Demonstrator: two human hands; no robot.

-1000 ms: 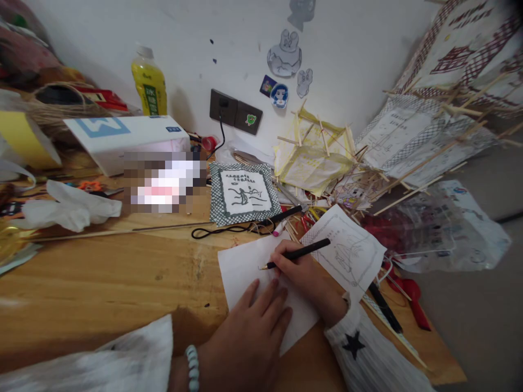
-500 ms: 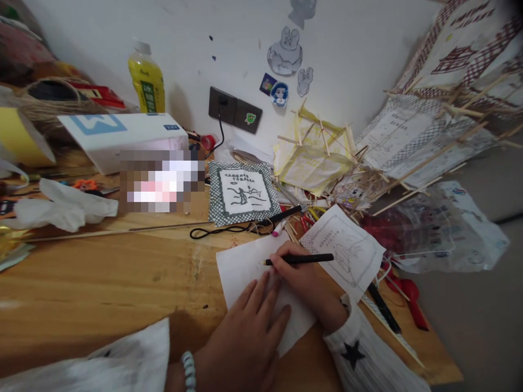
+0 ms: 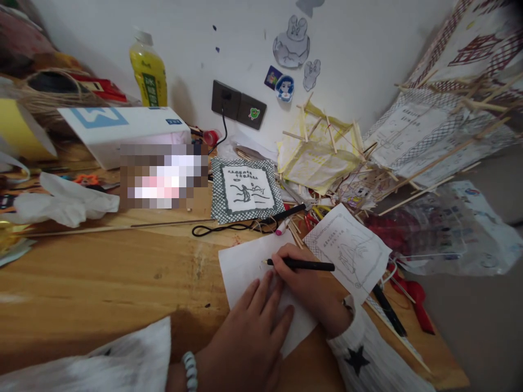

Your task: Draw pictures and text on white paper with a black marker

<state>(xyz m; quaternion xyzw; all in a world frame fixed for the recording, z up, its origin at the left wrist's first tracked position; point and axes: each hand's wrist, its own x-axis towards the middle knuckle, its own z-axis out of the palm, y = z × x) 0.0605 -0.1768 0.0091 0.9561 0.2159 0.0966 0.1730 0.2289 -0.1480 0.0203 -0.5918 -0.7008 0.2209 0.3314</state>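
A black pencil [image 3: 308,264] with a pale sharpened tip is gripped in my right hand [image 3: 296,280], its point at the surface of a white sheet of paper [image 3: 239,264]. Faint small marks show on the sheet near that tip. My left hand [image 3: 249,332] lies flat across the lower part of the sheet, fingers stretched out and holding nothing. Right of the sheet is a paper with a pencil drawing [image 3: 347,253], partly behind my right wrist. A finished-looking drawing with a dark green patterned border [image 3: 247,190] lies beyond the sheet.
A yellow paper-and-stick frame [image 3: 318,152] and white paper lanterns [image 3: 425,130] crowd the right back. Thin sticks [image 3: 402,337] and a black pen [image 3: 390,310] lie near the right edge. At left stand a white box [image 3: 122,130], a drink bottle [image 3: 149,71] and crumpled tissue [image 3: 65,201].
The camera view has shifted slightly, so the scene sits a little differently in frame. My right hand still holds the pencil at the sheet; my left hand stays flat on it.
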